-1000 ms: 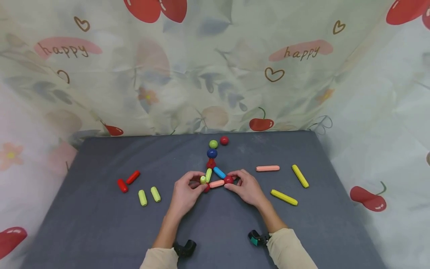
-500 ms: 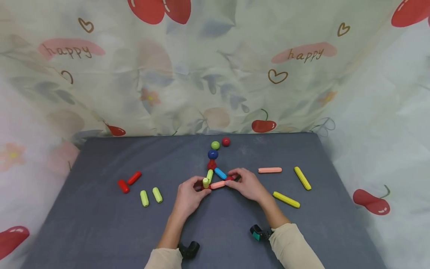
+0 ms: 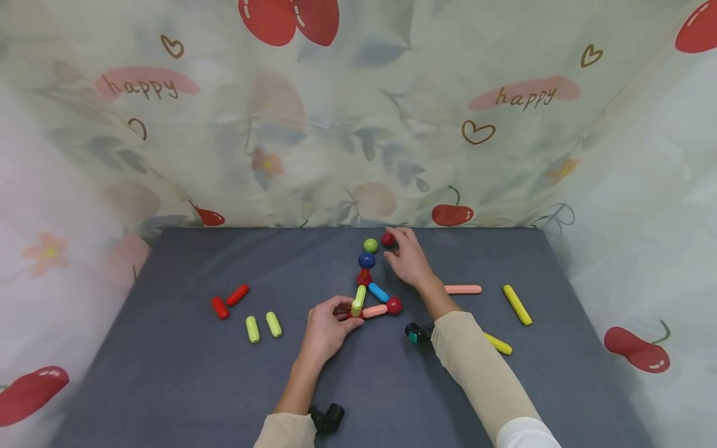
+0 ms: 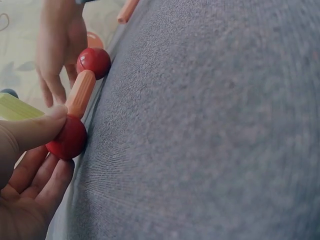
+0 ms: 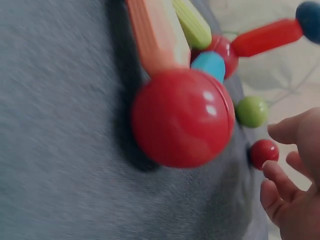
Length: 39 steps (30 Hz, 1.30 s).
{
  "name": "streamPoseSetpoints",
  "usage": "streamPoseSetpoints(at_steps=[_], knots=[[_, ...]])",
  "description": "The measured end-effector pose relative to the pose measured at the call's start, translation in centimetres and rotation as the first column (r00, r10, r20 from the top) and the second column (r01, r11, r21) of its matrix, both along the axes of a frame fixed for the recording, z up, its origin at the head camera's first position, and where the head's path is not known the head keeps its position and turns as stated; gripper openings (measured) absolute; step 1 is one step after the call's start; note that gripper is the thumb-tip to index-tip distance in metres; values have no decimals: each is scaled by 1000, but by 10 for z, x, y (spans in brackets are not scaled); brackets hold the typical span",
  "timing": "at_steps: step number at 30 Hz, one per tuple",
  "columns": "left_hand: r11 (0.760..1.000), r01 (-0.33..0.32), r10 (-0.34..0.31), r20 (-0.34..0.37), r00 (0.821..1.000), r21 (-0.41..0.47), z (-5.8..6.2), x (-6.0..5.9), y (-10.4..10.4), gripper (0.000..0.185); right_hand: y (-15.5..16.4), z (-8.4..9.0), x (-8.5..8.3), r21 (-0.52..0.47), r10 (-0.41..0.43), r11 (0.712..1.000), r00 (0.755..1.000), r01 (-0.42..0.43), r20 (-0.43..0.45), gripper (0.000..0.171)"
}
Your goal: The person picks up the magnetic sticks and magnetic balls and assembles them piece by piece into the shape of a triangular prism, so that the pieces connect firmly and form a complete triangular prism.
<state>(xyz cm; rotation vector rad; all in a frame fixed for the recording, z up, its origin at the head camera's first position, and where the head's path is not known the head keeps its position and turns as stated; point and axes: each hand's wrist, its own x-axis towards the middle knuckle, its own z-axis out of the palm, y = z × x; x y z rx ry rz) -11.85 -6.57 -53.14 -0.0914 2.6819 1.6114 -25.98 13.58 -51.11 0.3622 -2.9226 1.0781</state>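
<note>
A triangle of rods and red balls lies mid-table: a pink rod (image 3: 375,310), a blue rod (image 3: 378,292) and a light green rod (image 3: 361,294). My left hand (image 3: 325,326) pinches its left corner ball (image 4: 67,139) between thumb and fingers; another light green rod (image 3: 356,307) stands up from that ball. At the right corner, a red ball (image 3: 394,305) is untouched. From the far corner rises a red rod (image 5: 267,37) topped by a blue ball (image 3: 366,261). My right hand (image 3: 410,261) reaches over the back with parted fingers, fingertips right by a loose red ball (image 3: 388,239).
Beside that loose ball is a green ball (image 3: 370,246). Two red rods (image 3: 238,295) and two light green rods (image 3: 253,330) lie at left. At right are a pink rod (image 3: 463,289) and two yellow rods (image 3: 517,305), one partly behind the right sleeve. A patterned curtain (image 3: 336,124) borders the table's back.
My right hand has let go of the right corner ball and moved back to the loose red ball. My left hand keeps its pinch on the left corner. The head view has shifted slightly.
</note>
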Motion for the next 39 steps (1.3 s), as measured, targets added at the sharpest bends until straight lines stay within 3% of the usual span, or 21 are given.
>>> streamPoseSetpoints(at_steps=[7,13,17,21,28,33,39], knots=[[1000,-14,14,0,1000,12,0,1,2,36,5,-5,-10,143,22,990,1000,-20,-11,50],[1000,-21,21,12,1000,16,0,2,2,37,13,-8,5,176,-23,984,999,17,33,42],[999,-18,18,19,1000,28,1,2,-1,36,18,0,26,72,-43,997,999,41,18,43],[999,-24,24,17,1000,34,3,2,-5,36,16,14,54,-67,-6,998,999,3,-44,46],[999,-22,22,1,1000,30,0,-1,-7,36,1,26,101,-245,133,958,987,-151,-89,41],[999,-5,5,-10,1000,45,-1,-1,-5,35,-14,26,117,-289,213,928,971,-235,-107,41],[999,10,-9,-4,1000,49,0,-1,-3,34,-22,26,123,-268,240,928,966,-257,-95,38]])
